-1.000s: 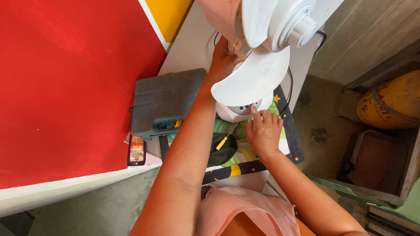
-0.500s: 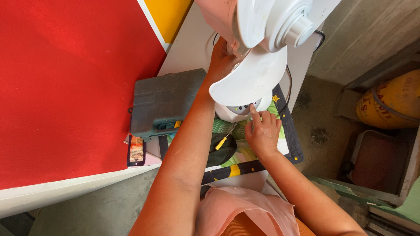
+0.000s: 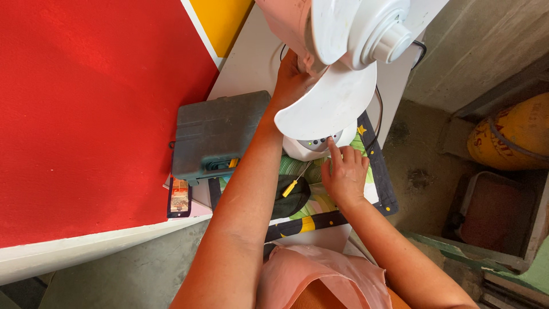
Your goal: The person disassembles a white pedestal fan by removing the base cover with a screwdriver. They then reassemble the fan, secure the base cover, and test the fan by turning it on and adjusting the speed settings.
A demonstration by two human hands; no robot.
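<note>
A white fan point(image 3: 366, 34) with bare blades stands on a patterned cloth point(image 3: 374, 171). My left hand point(image 3: 291, 80) reaches up behind a white blade point(image 3: 331, 103) and grips the fan's stem. My right hand point(image 3: 343, 174) rests by the fan's white base point(image 3: 311, 147), its index finger touching the row of buttons where small lights glow. A yellow-handled screwdriver point(image 3: 294, 183) lies on the cloth just left of my right hand.
A grey tool case point(image 3: 220, 134) sits left of the fan. A small orange-labelled pack point(image 3: 179, 197) lies below it. A black cloth point(image 3: 291, 197) lies by the screwdriver. A red wall point(image 3: 86, 109) fills the left. A yellow drum point(image 3: 512, 134) and a box point(image 3: 492, 214) stand right.
My right index finger has moved up a little onto the base's buttons. The fan blade has shifted slightly. My left hand stays on the stem.
</note>
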